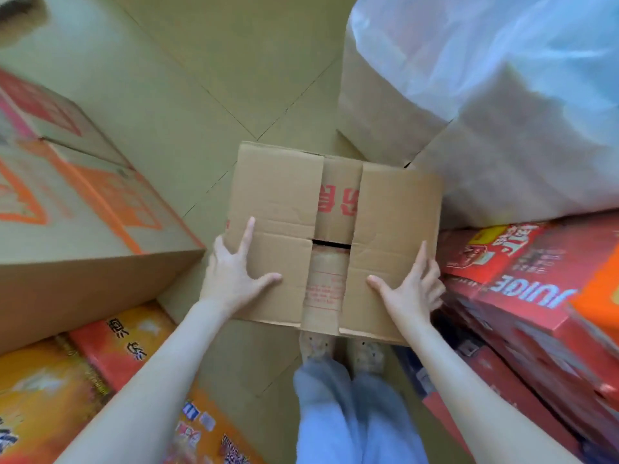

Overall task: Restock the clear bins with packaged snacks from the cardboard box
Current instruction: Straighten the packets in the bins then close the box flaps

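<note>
Light-blue jeans (355, 413), beige patterned shoes (368, 356)

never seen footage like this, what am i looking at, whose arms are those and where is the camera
There is no machine here, just a person's two bare arms. The single picture comes from a wide-angle camera worn on their head. It looks down, which is why the edges bend and you see their feet on the tiled floor. The left hand and right hand hold a cardboard box by its near corners, thumbs on top. Its flaps are folded shut. On the left stand big cartons with orange print, on the right red cartons marked JUICE, and beyond them a clear plastic bag. No clear bins are in view.
</note>
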